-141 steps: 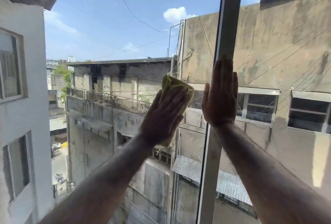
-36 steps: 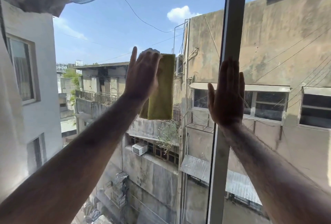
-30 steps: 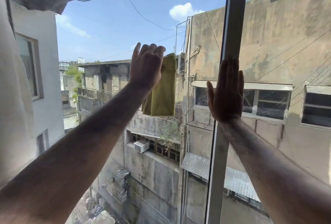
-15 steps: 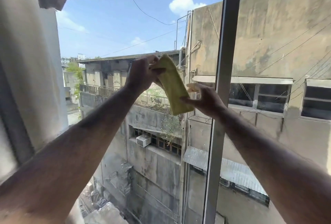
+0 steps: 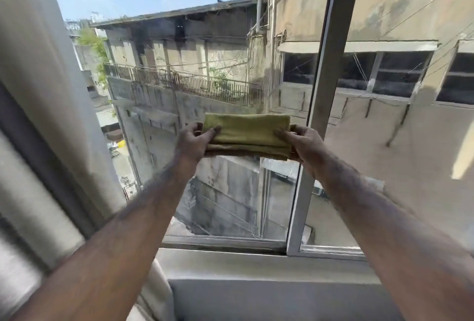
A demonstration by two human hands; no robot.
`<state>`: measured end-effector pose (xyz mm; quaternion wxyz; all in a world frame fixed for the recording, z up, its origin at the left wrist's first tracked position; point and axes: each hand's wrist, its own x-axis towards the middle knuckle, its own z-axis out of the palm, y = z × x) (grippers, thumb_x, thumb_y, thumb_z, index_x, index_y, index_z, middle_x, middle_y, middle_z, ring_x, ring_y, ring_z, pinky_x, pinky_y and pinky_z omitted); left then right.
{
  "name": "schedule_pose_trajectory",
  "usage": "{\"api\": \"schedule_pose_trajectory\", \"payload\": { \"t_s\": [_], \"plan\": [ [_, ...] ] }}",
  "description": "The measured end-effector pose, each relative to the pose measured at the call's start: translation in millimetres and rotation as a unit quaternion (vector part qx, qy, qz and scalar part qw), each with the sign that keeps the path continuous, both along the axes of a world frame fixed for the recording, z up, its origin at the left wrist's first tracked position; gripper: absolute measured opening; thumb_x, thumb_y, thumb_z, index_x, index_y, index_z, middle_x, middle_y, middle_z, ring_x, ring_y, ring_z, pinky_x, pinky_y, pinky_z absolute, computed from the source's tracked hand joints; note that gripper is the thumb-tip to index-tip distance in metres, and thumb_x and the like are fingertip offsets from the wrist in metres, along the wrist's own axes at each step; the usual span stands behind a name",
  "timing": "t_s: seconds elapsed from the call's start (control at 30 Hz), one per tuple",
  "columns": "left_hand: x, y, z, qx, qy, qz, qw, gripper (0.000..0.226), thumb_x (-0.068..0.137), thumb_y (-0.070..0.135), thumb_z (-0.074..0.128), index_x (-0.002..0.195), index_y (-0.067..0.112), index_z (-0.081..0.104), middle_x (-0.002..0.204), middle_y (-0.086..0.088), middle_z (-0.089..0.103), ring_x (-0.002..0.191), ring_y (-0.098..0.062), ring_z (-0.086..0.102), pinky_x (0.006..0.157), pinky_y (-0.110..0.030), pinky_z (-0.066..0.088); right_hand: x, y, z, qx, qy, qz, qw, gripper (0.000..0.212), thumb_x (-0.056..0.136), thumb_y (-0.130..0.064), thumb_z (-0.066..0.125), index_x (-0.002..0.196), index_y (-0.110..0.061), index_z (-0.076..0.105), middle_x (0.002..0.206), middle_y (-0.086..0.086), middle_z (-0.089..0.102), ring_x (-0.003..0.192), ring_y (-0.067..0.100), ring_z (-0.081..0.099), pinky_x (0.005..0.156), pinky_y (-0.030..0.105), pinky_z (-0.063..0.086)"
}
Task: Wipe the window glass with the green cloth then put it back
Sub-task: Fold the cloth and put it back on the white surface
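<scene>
Fingers of left hand (image 5: 191, 142) and right hand (image 5: 305, 145) clamped on folded green cloth's (image 5: 247, 133) ends, off window glass (image 5: 205, 77).

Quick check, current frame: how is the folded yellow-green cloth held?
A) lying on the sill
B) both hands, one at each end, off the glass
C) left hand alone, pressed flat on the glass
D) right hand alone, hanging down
B: the left hand and right hand each pinch one end of the folded yellow-green cloth, stretched level between them.

You stand in an upper-floor room: a curtain (image 5: 38, 105), a sliding window frame (image 5: 325, 105), weathered concrete buildings (image 5: 400, 7) outside below.
</scene>
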<state>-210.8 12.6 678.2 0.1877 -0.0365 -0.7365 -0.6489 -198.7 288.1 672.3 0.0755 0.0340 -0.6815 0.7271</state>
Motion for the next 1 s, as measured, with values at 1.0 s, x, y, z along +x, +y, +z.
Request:
{"api": "schedule_pose_trajectory", "payload": {
  "t_s": [1.0],
  "plan": [
    [235,-25,-757,-0.220,-0.573,-0.110,0.782,0.021,0.085,0.008,0.084,0.103,0.000,0.079,0.094,-0.013,0.076,0.083,-0.025,0.070,0.067,-0.025,0.065,275,-14,-732,0.127,-0.579,-0.010,0.805,0.025,0.077,0.005,0.091,0.084,-0.007,0.070,0.090,0.017,0.070,0.075,0.022,0.071,0.068,0.033,0.067]
  ]
}}
